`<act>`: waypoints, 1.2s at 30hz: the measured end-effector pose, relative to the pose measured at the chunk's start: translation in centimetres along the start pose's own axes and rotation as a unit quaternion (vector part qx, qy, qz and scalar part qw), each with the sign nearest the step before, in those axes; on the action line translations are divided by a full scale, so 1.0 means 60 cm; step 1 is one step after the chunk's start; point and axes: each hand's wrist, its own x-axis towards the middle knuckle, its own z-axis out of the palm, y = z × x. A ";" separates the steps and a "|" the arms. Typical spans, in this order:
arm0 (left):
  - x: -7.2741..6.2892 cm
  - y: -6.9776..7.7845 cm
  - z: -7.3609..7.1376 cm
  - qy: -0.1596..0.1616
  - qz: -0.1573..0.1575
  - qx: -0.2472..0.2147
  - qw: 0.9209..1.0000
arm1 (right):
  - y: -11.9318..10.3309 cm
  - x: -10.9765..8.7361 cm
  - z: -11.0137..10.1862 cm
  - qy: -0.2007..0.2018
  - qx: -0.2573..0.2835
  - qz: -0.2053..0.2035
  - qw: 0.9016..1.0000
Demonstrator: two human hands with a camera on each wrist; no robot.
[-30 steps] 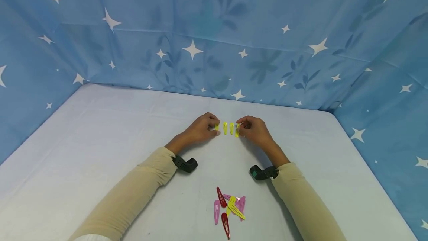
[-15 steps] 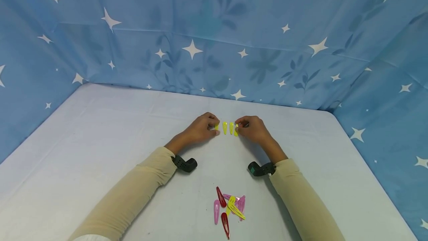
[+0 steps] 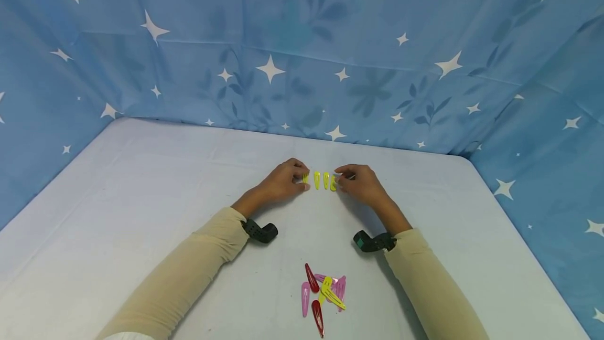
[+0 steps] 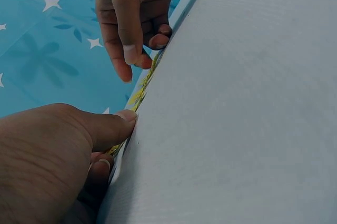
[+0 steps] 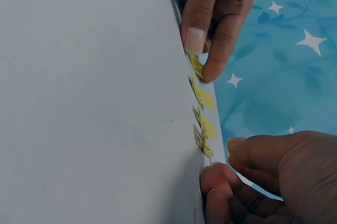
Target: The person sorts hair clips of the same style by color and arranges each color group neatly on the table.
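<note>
Yellow snap hair clips stand in a short row on the white table, between my two hands. My left hand (image 3: 284, 182) pinches the leftmost yellow hair clip (image 3: 305, 178) at its ends between thumb and forefinger; the right wrist view shows that clip (image 5: 196, 66) between the fingertips. Two middle clips, a left one (image 3: 317, 180) and a right one (image 3: 326, 180), lie untouched. My right hand (image 3: 362, 185) is just right of the rightmost yellow clip (image 3: 333, 183), its fingers loosely bent. In the right wrist view its fingertips (image 5: 217, 175) are just short of that clip.
Nearer the body lies a loose pile of hair clips: red ones (image 3: 318, 318), pink ones (image 3: 305, 299) and yellow ones (image 3: 334, 298), some overlapping. A blue star-patterned curtain (image 3: 302, 67) hangs behind the table's far edge. Black cameras sit on both wrists.
My right hand has drawn slightly right, off the rightmost clip, which has shifted a little left toward the row. My left hand stays where it was.
</note>
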 end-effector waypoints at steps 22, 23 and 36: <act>0.004 -0.004 0.004 0.006 0.004 -0.007 1.000 | 0.024 -0.058 -0.025 -0.033 0.010 -0.050 0.998; 0.004 -0.004 0.005 0.007 0.007 -0.006 1.000 | 0.024 -0.062 -0.025 -0.036 0.008 -0.055 0.998; 0.002 -0.007 0.005 0.009 0.013 -0.005 1.000 | 0.016 -0.121 -0.021 -0.061 -0.008 -0.107 0.992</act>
